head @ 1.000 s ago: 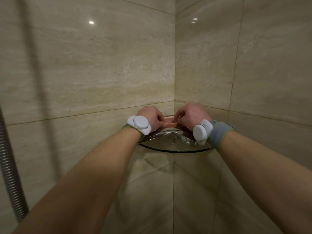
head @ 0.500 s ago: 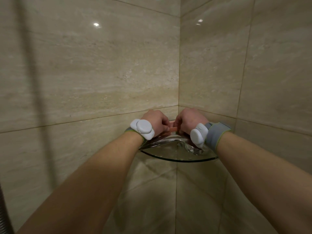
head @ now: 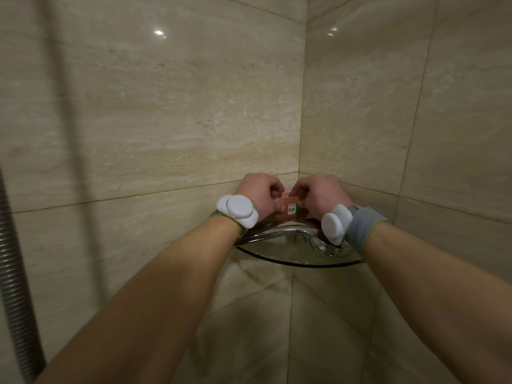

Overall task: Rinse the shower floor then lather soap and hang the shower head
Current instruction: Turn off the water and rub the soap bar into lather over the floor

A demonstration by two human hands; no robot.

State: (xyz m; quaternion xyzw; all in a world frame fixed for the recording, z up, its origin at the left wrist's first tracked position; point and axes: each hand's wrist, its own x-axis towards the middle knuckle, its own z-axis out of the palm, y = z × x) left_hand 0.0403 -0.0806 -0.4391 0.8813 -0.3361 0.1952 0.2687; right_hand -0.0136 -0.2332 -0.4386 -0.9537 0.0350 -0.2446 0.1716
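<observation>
Both my hands meet over a glass corner shelf (head: pixel 299 262) in the tiled corner. Between them is a small orange soap packet (head: pixel 288 207) with a barcode label facing me. My left hand (head: pixel 259 194) grips its left end with curled fingers. My right hand (head: pixel 318 195) pinches its right end and top. Each wrist wears a white sensor on a grey band. The chrome shower head (head: pixel 279 233) lies on the shelf under my wrists, partly hidden. The far side of the packet is hidden by my fingers.
Beige tiled walls meet in a corner right behind the shelf. A ribbed metal shower hose (head: pixel 16 286) hangs down the left edge. Below the shelf the tiled walls continue downward.
The packet has been lifted and turned, so its barcode label now faces me. My hands sit slightly higher and closer together. The hose is back in view at the left.
</observation>
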